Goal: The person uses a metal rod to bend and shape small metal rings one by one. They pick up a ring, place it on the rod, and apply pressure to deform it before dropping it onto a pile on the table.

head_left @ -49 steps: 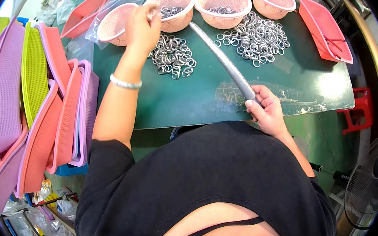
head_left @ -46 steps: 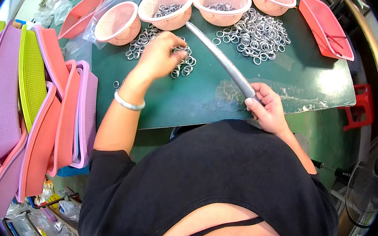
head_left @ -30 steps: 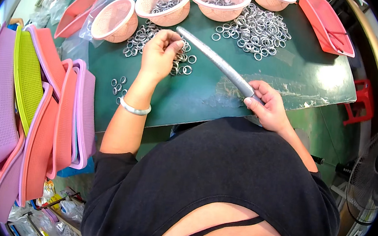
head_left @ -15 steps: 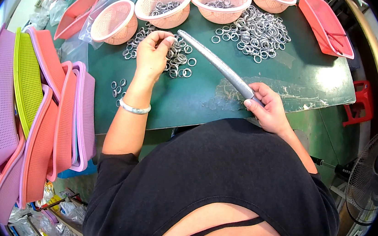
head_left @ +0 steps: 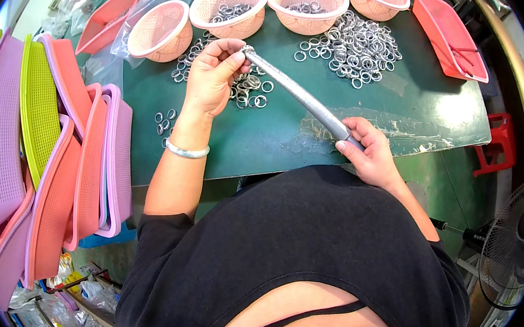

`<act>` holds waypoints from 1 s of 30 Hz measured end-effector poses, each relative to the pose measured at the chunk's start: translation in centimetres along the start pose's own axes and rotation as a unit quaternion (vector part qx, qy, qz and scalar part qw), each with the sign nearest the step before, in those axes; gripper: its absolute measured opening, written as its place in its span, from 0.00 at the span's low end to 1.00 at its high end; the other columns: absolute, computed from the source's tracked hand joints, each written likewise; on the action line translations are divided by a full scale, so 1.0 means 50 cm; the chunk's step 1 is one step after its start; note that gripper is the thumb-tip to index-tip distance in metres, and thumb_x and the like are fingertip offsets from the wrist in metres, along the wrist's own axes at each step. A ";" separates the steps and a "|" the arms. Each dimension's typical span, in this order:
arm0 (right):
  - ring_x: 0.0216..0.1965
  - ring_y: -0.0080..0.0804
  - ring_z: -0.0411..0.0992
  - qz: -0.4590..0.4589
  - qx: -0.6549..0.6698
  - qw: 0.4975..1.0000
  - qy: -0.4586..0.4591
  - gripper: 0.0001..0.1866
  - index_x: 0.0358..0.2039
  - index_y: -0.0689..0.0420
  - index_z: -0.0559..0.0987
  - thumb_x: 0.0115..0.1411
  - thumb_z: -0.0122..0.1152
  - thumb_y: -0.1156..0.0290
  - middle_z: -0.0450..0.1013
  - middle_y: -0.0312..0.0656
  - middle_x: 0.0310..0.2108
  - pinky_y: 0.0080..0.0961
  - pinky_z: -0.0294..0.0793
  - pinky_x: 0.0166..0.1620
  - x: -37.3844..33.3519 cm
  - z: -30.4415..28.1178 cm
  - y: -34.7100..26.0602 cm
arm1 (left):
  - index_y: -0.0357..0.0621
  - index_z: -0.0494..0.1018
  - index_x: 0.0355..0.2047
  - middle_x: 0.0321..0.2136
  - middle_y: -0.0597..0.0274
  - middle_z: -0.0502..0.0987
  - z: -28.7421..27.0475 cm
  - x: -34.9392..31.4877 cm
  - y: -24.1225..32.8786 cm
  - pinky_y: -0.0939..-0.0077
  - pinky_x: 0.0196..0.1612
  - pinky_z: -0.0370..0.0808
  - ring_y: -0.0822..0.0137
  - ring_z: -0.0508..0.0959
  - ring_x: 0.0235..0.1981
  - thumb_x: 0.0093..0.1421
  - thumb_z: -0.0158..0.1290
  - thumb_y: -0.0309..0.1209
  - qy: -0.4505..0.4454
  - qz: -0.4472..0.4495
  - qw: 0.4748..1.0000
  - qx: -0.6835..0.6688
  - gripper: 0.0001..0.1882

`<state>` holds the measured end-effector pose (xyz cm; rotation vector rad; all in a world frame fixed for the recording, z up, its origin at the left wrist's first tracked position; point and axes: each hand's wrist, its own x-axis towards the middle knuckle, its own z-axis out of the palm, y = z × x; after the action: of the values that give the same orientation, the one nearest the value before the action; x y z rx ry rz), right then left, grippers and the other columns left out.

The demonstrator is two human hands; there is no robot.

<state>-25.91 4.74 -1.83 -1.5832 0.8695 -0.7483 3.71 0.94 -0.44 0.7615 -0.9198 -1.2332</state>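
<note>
My right hand (head_left: 373, 155) is closed round the thick handle end of a grey metal ring mandrel (head_left: 301, 95), which slants up and left across the table. At its thin tip, my left hand (head_left: 212, 76) pinches a silver ring (head_left: 247, 49) between thumb and fingers; the ring appears to be at or around the tip. Below and behind that hand lies a pile of silver rings (head_left: 253, 92), partly hidden by it. A few more rings (head_left: 163, 122) lie apart, left of my left forearm.
Pink round baskets (head_left: 226, 29) line the table's far side, some with rings inside. A large ring pile (head_left: 364, 50) lies right of centre on the green table (head_left: 257, 144). A pink-red tray (head_left: 438, 35) is far right; stacked plastic baskets (head_left: 59, 206) stand left, a fan (head_left: 508, 247) right.
My left hand has moved slightly right from above the ring pile to the mandrel's tip, bringing a ring there. My right hand and the mandrel have hardly moved.
</note>
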 end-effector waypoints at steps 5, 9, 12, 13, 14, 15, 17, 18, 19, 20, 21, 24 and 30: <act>0.31 0.18 0.68 -0.035 -0.042 0.998 0.018 0.15 0.42 0.64 0.69 0.53 0.57 0.78 0.73 0.39 0.29 0.17 0.67 0.35 -0.006 0.000 0.005 | 0.37 0.70 0.41 0.31 0.62 0.75 -0.001 -0.002 0.005 0.84 0.33 0.74 0.74 0.75 0.29 0.55 0.51 0.19 -0.002 -0.010 1.000 -0.020 0.12; 0.30 0.19 0.69 -0.050 -0.071 0.996 0.028 0.16 0.42 0.64 0.69 0.52 0.58 0.78 0.73 0.40 0.29 0.17 0.68 0.35 -0.010 0.002 -0.003 | 0.36 0.71 0.41 0.32 0.61 0.75 0.003 -0.009 0.003 0.84 0.35 0.75 0.73 0.75 0.31 0.56 0.51 0.20 -0.002 -0.024 0.999 -0.028 0.12; 0.29 0.20 0.69 -0.059 -0.082 0.994 0.035 0.16 0.41 0.64 0.69 0.52 0.58 0.78 0.73 0.40 0.28 0.18 0.68 0.33 -0.011 0.002 -0.001 | 0.36 0.71 0.39 0.33 0.60 0.75 0.004 -0.010 0.001 0.83 0.35 0.76 0.73 0.76 0.31 0.56 0.50 0.22 -0.011 -0.022 0.998 -0.062 0.10; 0.29 0.20 0.69 -0.061 -0.086 0.994 0.037 0.16 0.41 0.63 0.69 0.52 0.58 0.78 0.73 0.40 0.28 0.18 0.68 0.33 -0.011 0.002 0.001 | 0.36 0.71 0.39 0.33 0.59 0.75 0.002 -0.010 -0.003 0.83 0.35 0.76 0.73 0.76 0.31 0.57 0.50 0.22 -0.014 -0.017 0.998 -0.065 0.09; 0.28 0.21 0.69 -0.067 -0.089 0.993 0.039 0.16 0.41 0.63 0.69 0.52 0.58 0.78 0.73 0.41 0.28 0.18 0.68 0.33 -0.011 0.002 0.004 | 0.36 0.71 0.39 0.34 0.58 0.76 0.001 -0.010 -0.005 0.83 0.36 0.76 0.72 0.76 0.31 0.57 0.50 0.22 -0.016 -0.013 0.998 -0.067 0.09; 0.28 0.21 0.69 -0.072 -0.092 0.992 0.040 0.16 0.41 0.63 0.69 0.52 0.59 0.78 0.73 0.41 0.27 0.18 0.68 0.32 -0.011 0.002 0.008 | 0.36 0.71 0.38 0.35 0.57 0.76 0.005 -0.011 -0.003 0.83 0.35 0.76 0.72 0.76 0.31 0.57 0.50 0.22 -0.018 -0.011 0.998 -0.063 0.08; 0.27 0.22 0.70 -0.080 -0.099 0.991 0.043 0.16 0.41 0.63 0.69 0.51 0.59 0.78 0.73 0.41 0.27 0.19 0.68 0.31 -0.012 0.002 0.011 | 0.37 0.71 0.38 0.36 0.55 0.76 0.013 -0.012 0.004 0.82 0.35 0.76 0.72 0.76 0.31 0.57 0.49 0.22 -0.022 -0.008 0.998 -0.055 0.08; 0.27 0.22 0.70 -0.083 -0.102 0.990 0.044 0.16 0.41 0.63 0.69 0.51 0.59 0.77 0.73 0.42 0.27 0.19 0.68 0.31 -0.013 0.002 0.011 | 0.37 0.71 0.37 0.36 0.54 0.76 0.011 -0.012 0.004 0.82 0.35 0.76 0.72 0.76 0.32 0.57 0.49 0.22 -0.029 -0.010 0.998 -0.058 0.08; 0.26 0.23 0.70 -0.085 -0.106 0.990 0.046 0.16 0.41 0.63 0.69 0.51 0.59 0.77 0.73 0.42 0.26 0.19 0.68 0.31 -0.014 0.002 0.011 | 0.37 0.71 0.37 0.36 0.54 0.75 0.008 -0.012 0.004 0.82 0.35 0.76 0.71 0.76 0.32 0.57 0.49 0.21 -0.036 -0.012 0.997 -0.061 0.07; 0.26 0.25 0.71 -0.095 -0.118 0.987 0.049 0.16 0.41 0.63 0.69 0.51 0.59 0.77 0.73 0.42 0.26 0.20 0.69 0.31 -0.014 0.002 0.013 | 0.38 0.71 0.37 0.37 0.53 0.75 0.005 -0.012 0.004 0.82 0.35 0.76 0.71 0.76 0.32 0.57 0.49 0.21 -0.043 -0.014 0.997 -0.063 0.07; 0.26 0.26 0.71 -0.106 -0.131 0.984 0.052 0.16 0.41 0.63 0.69 0.51 0.60 0.76 0.72 0.42 0.25 0.20 0.69 0.31 -0.013 0.002 0.014 | 0.38 0.71 0.37 0.37 0.53 0.75 0.006 -0.013 0.005 0.81 0.35 0.76 0.71 0.76 0.32 0.57 0.49 0.21 -0.041 -0.016 0.996 -0.072 0.08; 0.26 0.30 0.72 -0.128 -0.152 0.978 0.065 0.16 0.40 0.62 0.70 0.50 0.60 0.76 0.72 0.43 0.25 0.22 0.69 0.31 -0.012 0.005 0.015 | 0.38 0.71 0.39 0.37 0.52 0.75 0.018 -0.022 0.007 0.80 0.36 0.77 0.69 0.77 0.33 0.57 0.49 0.21 -0.023 -0.021 0.994 -0.101 0.09; 0.25 0.33 0.72 -0.133 -0.176 0.972 0.076 0.16 0.40 0.61 0.70 0.50 0.60 0.76 0.72 0.44 0.25 0.23 0.70 0.30 -0.011 0.009 0.010 | 0.37 0.71 0.42 0.37 0.52 0.75 0.031 -0.037 0.001 0.76 0.38 0.77 0.66 0.77 0.35 0.57 0.50 0.22 0.027 -0.015 0.991 -0.133 0.12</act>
<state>-25.90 5.39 -2.42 -2.0053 0.9514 -0.9537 2.21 2.75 -0.03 0.5950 -0.6843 -1.3242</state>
